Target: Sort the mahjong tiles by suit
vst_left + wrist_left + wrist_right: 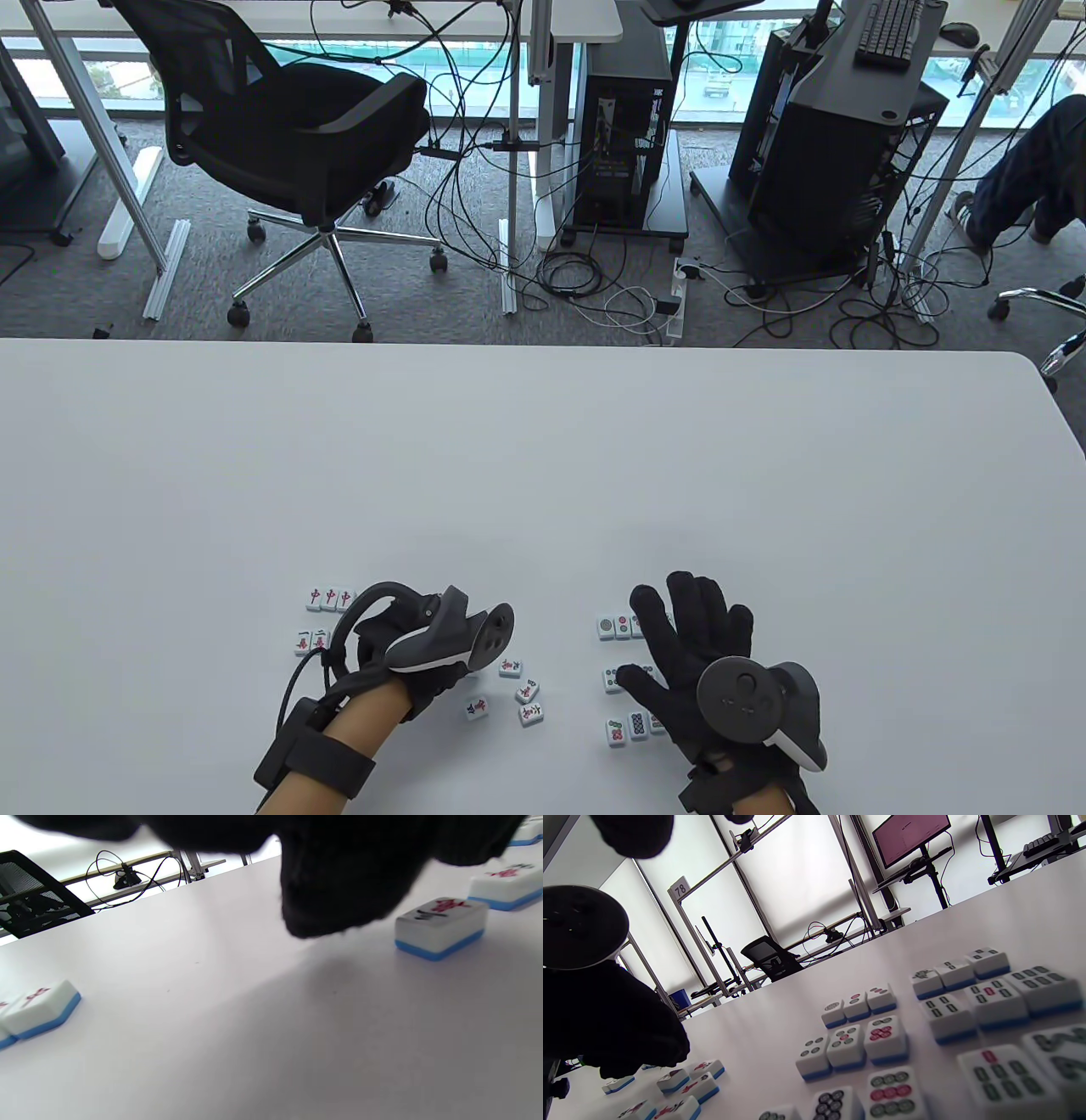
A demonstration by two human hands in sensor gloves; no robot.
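Small white mahjong tiles with blue backs lie face up near the table's front edge. A row of red-character tiles [329, 598] and two more tiles [310, 641] sit left of my left hand [428, 683]. Loose character tiles [526, 692] lie scattered just right of it. In the left wrist view its fingers [339, 891] hang just above the bare table beside a character tile [439, 926], holding nothing. My right hand [691, 632] lies flat, fingers spread, over rows of dot tiles [612, 626] and bamboo tiles [984, 993]. Both groups show in the right wrist view, dot tiles [848, 1039] nearer the middle.
The white table [543, 475] stretches far beyond the tiles. Past its far edge stand an office chair [288, 144], computer towers [628, 119] and floor cables. A person's leg [1018, 178] shows at the far right.
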